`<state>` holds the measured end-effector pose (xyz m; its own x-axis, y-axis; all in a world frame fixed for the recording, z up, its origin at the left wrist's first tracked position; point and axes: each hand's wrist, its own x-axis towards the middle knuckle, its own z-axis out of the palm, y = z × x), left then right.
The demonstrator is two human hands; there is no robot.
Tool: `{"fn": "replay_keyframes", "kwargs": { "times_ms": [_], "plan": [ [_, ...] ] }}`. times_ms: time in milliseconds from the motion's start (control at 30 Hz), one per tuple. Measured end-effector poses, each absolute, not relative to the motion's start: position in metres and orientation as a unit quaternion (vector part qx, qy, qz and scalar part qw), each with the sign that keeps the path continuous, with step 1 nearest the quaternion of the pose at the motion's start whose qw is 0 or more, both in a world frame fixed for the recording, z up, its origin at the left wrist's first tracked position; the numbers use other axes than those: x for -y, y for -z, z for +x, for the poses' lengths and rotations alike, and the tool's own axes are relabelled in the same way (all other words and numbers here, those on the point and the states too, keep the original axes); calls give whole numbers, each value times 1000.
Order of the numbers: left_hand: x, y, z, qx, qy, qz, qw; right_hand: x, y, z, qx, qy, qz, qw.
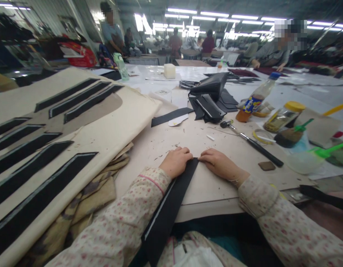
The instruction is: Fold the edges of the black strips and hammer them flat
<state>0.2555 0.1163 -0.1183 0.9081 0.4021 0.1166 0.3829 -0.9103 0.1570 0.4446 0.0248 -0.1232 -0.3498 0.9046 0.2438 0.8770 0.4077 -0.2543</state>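
A long black strip (174, 207) with a pale line along its left edge runs from the worktable over its front edge toward my body. My left hand (177, 162), fingers curled, presses on the strip's far end. The fingertips of my right hand (220, 163) pinch together at the far right corner of the same strip. What lies under the left fingers is hidden. To the left, several similar black strips (46, 189) with pale edges lie spaced out on a cream board (124, 126).
A hammer (255, 144) with a black handle lies to the right, near a brown scrap (266, 165). Beyond are a Pepsi bottle (252, 102), a yellow-lidded jar (284, 116) and black pieces (207, 107). Brown cloth (88, 200) hangs beside the board. Another person (274, 55) works across the table.
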Motion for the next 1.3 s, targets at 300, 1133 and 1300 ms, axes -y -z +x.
{"fn": "replay_keyframes", "kwargs": {
  "times_ms": [300,1133,1300],
  "plan": [
    [-115,121,250,-209,-96,970,80,-22,125,460,737,-80,-638,211],
    [-115,135,251,-327,-169,907,204,-41,126,407,755,-104,-609,222],
    [-121,133,246,-311,-171,905,235,-39,130,408,758,-89,-605,227]
  ]
}}
